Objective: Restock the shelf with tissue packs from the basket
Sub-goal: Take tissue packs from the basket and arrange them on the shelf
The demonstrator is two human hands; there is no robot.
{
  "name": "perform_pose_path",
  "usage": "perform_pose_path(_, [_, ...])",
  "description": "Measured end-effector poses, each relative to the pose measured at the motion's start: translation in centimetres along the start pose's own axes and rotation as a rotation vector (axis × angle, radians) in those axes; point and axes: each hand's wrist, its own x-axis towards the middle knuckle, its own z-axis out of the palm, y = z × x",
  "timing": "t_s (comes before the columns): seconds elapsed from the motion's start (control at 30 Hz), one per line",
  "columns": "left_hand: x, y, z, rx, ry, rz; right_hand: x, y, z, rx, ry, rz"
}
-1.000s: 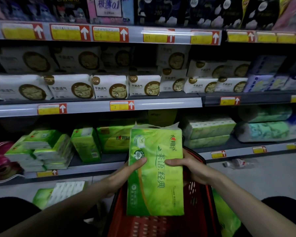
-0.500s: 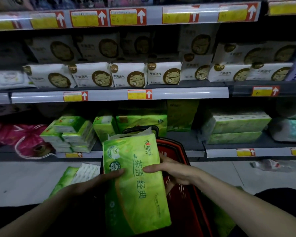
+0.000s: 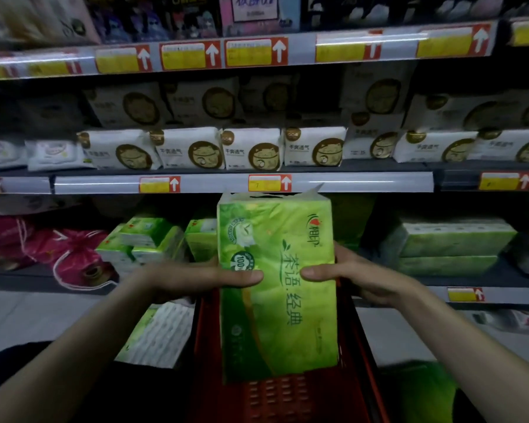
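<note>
A tall green tissue pack (image 3: 275, 288) stands upright in front of me, above the red basket (image 3: 275, 398). My left hand (image 3: 196, 277) grips its left side with the thumb across the front. My right hand (image 3: 348, 274) grips the right side the same way. Behind the pack runs the lower shelf (image 3: 486, 279), which holds more green tissue packs (image 3: 147, 239) on the left and flat green packs (image 3: 452, 245) on the right.
White packs with gold cat logos (image 3: 251, 148) fill the middle shelf. A pink bag (image 3: 71, 257) lies on the lower shelf at the left. A green and white pack (image 3: 159, 334) lies on the floor left of the basket, and another green pack (image 3: 416, 392) to the right.
The tissue pack has risen from its tilted pose over the basket and now stands upright, higher and nearer the lower shelf. Both hands kept their grip on it.
</note>
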Motion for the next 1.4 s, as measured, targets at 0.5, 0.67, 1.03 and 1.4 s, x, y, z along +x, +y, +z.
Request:
perform_pose_path(0.5, [17.8,14.7,3.4,0.282,0.001,0.44,-9.1,2.4,-16.4,-0.306,0.635,-0.198])
perform_pose_path(0.67, [22.8,14.8,5.7,0.27,0.127,0.482,-7.5,6.1,-17.7,-0.375,0.683,-0.062])
perform_pose_path(1.03, [24.7,15.1,6.6,0.341,0.278,0.545,-6.2,7.5,-19.8,-0.347,0.777,0.006])
perform_pose_path(1.4, [28.2,11.9,7.0,0.203,0.286,0.459,-3.3,10.4,-20.7,-0.393,0.761,0.036])
